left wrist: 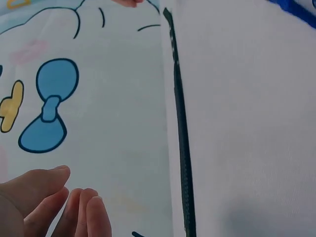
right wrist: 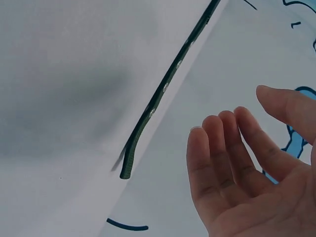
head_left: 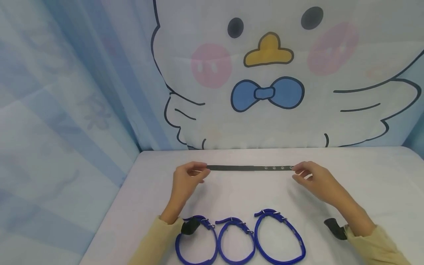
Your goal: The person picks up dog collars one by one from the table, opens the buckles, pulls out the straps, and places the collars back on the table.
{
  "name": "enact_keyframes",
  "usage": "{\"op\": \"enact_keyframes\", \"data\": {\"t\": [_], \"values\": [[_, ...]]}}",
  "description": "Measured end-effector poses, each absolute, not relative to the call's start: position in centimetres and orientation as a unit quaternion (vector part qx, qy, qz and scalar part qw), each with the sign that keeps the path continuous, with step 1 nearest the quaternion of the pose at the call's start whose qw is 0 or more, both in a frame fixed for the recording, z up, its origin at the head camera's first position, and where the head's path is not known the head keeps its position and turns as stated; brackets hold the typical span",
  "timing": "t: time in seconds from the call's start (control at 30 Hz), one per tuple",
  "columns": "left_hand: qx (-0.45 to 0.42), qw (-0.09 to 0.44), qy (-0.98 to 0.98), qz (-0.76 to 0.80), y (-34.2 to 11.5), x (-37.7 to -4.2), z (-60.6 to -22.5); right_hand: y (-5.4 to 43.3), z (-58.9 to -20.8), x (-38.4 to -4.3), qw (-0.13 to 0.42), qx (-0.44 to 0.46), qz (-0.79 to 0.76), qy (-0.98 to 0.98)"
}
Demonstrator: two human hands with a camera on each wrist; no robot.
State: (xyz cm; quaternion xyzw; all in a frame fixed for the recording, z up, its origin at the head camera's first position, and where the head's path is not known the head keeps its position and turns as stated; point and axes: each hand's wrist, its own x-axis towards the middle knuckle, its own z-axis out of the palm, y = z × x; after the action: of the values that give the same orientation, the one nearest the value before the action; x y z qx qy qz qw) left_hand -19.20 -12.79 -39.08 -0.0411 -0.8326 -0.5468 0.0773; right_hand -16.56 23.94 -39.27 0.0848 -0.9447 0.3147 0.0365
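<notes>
A dark green strap with a row of metal eyelets toward its right end lies straight across the far part of the white table. My left hand hovers by the strap's left end. In the left wrist view its relaxed fingers stand apart from the strap. At the eyelet end is my right hand. The right wrist view has its fingers loosely bent, with a gap between them and the strap. Both hands hold nothing.
Nearer me, three blue collars, left, middle and right, lie buckled into loops in a row. My left sleeve partly covers the left one. A cartoon-printed curtain hangs behind the table, and another blue-white curtain at the left.
</notes>
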Motion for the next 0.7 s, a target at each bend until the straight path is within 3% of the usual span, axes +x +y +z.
{"op": "enact_keyframes", "data": {"t": [0.7], "values": [[-0.127,-0.005,-0.849,-0.513,-7.8,-15.1,-39.6,22.3,-40.1,-12.7,-0.062,0.153,0.309,-0.937]]}}
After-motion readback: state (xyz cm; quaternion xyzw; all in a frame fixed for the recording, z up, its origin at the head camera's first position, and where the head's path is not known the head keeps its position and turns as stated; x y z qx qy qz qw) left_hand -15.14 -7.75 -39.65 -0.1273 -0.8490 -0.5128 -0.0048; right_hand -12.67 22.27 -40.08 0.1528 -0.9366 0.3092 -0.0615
